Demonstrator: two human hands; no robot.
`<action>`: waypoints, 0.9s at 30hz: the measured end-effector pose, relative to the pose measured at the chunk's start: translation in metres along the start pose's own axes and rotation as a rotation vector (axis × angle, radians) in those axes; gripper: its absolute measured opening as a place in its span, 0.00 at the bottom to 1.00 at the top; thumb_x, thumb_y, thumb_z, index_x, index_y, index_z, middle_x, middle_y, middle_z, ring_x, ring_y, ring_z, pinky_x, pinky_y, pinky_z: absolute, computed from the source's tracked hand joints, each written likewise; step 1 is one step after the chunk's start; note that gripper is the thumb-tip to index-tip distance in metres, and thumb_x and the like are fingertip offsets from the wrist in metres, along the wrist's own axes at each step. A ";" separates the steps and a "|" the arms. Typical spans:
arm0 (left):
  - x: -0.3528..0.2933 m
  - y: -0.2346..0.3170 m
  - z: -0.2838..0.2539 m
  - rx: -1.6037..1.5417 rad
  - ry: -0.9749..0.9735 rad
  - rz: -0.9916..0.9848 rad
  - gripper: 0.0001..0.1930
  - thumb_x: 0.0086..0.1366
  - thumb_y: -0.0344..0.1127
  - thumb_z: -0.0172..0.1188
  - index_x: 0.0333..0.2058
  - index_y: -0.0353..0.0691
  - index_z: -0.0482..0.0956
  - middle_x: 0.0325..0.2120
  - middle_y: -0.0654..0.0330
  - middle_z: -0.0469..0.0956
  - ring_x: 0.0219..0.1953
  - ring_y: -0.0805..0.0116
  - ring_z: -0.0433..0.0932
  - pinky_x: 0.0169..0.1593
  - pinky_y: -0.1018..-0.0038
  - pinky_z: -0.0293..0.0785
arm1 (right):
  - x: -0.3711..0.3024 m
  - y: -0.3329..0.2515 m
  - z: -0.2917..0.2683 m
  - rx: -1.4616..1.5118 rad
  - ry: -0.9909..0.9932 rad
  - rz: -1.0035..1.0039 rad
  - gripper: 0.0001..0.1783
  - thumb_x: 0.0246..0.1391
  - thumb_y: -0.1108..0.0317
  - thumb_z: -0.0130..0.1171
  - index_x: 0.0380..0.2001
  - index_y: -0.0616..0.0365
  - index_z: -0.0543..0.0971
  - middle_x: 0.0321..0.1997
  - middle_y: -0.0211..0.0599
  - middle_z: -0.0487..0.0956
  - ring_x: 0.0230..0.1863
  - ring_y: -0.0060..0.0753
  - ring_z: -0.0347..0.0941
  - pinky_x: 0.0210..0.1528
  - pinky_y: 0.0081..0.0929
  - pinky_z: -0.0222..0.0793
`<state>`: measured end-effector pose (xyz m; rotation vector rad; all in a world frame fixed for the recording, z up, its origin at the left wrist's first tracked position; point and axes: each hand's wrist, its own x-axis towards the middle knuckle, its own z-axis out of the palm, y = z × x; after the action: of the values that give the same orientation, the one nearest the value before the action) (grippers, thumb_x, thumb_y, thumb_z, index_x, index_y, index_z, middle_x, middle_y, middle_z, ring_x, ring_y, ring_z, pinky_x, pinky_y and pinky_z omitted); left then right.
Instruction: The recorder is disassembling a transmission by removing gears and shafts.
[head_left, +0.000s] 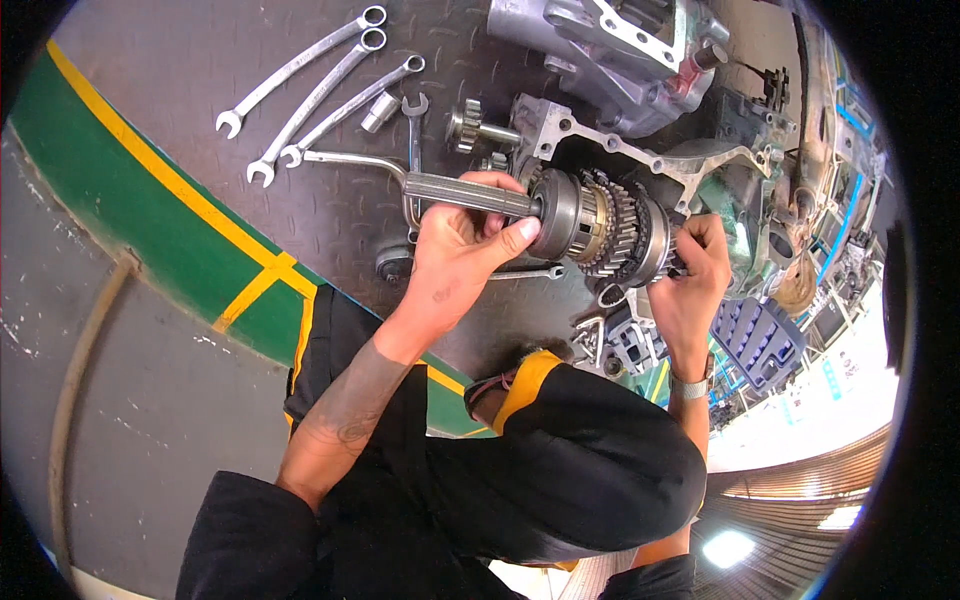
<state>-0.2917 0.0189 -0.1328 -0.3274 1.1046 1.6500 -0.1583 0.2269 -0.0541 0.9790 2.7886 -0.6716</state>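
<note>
- Steel gear shaft [622, 225] is hanging between both hands, above the surface [190, 60] and inward from its yellow-lined edge.
- Left hand [460, 238] is gripping the grooved end, fingers wrapping closely around it.
- Right hand [694, 262] is curling at the opposite end; its exact hold is hiding from view.
- Wrenches [296, 74] are lying toward the surface's left edge.
- Seemingly, the person is steadying the shaft; the next move is probably calling for even support.

Left hand [462, 238]: around the splined shaft [465, 194]
Right hand [692, 275]: curled at right end of gear stack [622, 225]
Wrenches [316, 100]: on dark surface [190, 70]
Gray casing [625, 88]: beyond the gear stack
</note>
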 end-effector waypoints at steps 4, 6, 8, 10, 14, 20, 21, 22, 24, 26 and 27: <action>-0.005 0.000 0.008 -0.035 0.000 -0.047 0.18 0.63 0.24 0.70 0.50 0.39 0.77 0.35 0.71 0.67 0.37 0.82 0.64 0.45 0.83 0.65 | -0.004 0.003 -0.007 0.007 -0.058 0.021 0.13 0.29 0.85 0.54 0.26 0.72 0.74 0.32 0.44 0.68 0.35 0.46 0.68 0.38 0.33 0.65; -0.005 -0.004 0.010 0.021 -0.006 -0.031 0.18 0.62 0.26 0.70 0.49 0.38 0.76 0.43 0.65 0.71 0.45 0.78 0.68 0.52 0.78 0.67 | -0.010 0.005 -0.010 0.014 -0.020 0.031 0.11 0.28 0.84 0.55 0.24 0.71 0.71 0.32 0.44 0.68 0.35 0.47 0.68 0.39 0.34 0.65; -0.014 -0.003 0.003 0.075 -0.001 0.060 0.19 0.61 0.26 0.71 0.49 0.38 0.76 0.48 0.62 0.71 0.51 0.74 0.69 0.57 0.75 0.66 | -0.017 -0.001 -0.009 0.009 -0.030 0.033 0.11 0.28 0.83 0.55 0.24 0.71 0.71 0.32 0.45 0.68 0.35 0.47 0.68 0.39 0.34 0.65; -0.032 0.000 -0.005 0.183 -0.048 0.166 0.19 0.60 0.28 0.71 0.49 0.37 0.76 0.61 0.53 0.68 0.65 0.64 0.66 0.67 0.65 0.61 | -0.029 -0.004 -0.008 0.043 -0.069 0.020 0.11 0.29 0.80 0.58 0.23 0.69 0.70 0.32 0.45 0.67 0.35 0.48 0.67 0.39 0.36 0.65; -0.066 0.003 0.000 0.044 -0.092 0.099 0.18 0.63 0.22 0.65 0.50 0.36 0.73 0.59 0.51 0.73 0.63 0.61 0.71 0.68 0.63 0.63 | -0.066 -0.010 -0.006 0.153 -0.176 0.008 0.18 0.32 0.71 0.68 0.25 0.69 0.70 0.34 0.46 0.68 0.35 0.51 0.67 0.38 0.39 0.66; -0.069 -0.006 -0.003 0.004 -0.065 -0.038 0.26 0.56 0.20 0.72 0.51 0.36 0.72 0.59 0.48 0.74 0.64 0.59 0.72 0.69 0.63 0.63 | -0.084 -0.010 -0.008 0.212 -0.265 0.088 0.11 0.30 0.78 0.54 0.24 0.68 0.69 0.34 0.49 0.65 0.35 0.55 0.66 0.38 0.42 0.66; -0.067 -0.006 -0.003 0.050 -0.103 0.009 0.29 0.53 0.19 0.74 0.52 0.36 0.71 0.59 0.47 0.74 0.64 0.59 0.72 0.69 0.63 0.63 | -0.084 -0.008 -0.008 0.219 -0.256 0.095 0.11 0.30 0.78 0.54 0.24 0.68 0.69 0.34 0.49 0.65 0.35 0.55 0.66 0.38 0.42 0.66; -0.065 -0.003 0.007 0.027 -0.103 0.015 0.34 0.49 0.17 0.77 0.53 0.37 0.70 0.54 0.50 0.76 0.65 0.57 0.72 0.69 0.63 0.64 | -0.083 -0.007 -0.011 0.215 -0.265 0.081 0.11 0.30 0.79 0.53 0.24 0.68 0.68 0.34 0.50 0.64 0.36 0.55 0.65 0.38 0.43 0.66; -0.063 -0.002 0.015 0.015 -0.087 0.040 0.34 0.49 0.16 0.77 0.53 0.39 0.68 0.49 0.54 0.77 0.64 0.56 0.73 0.69 0.62 0.64 | -0.081 -0.006 -0.016 0.217 -0.281 0.086 0.11 0.29 0.81 0.52 0.23 0.69 0.67 0.35 0.51 0.64 0.38 0.56 0.65 0.40 0.44 0.65; -0.059 0.004 0.013 0.056 -0.073 0.073 0.34 0.50 0.16 0.76 0.52 0.39 0.68 0.48 0.55 0.77 0.64 0.56 0.73 0.69 0.61 0.66 | -0.067 -0.004 -0.014 0.203 -0.252 0.047 0.11 0.29 0.81 0.52 0.24 0.69 0.68 0.35 0.51 0.64 0.38 0.56 0.65 0.40 0.44 0.65; -0.055 0.007 0.015 0.025 -0.052 0.088 0.34 0.51 0.18 0.76 0.53 0.39 0.67 0.50 0.53 0.78 0.63 0.57 0.73 0.69 0.62 0.67 | -0.058 -0.005 -0.012 0.182 -0.234 0.006 0.11 0.29 0.81 0.52 0.24 0.69 0.68 0.36 0.51 0.64 0.38 0.57 0.65 0.41 0.44 0.66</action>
<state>-0.2722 -0.0032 -0.0834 -0.2216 1.1131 1.7116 -0.1149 0.1960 -0.0274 0.8730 2.5554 -0.9848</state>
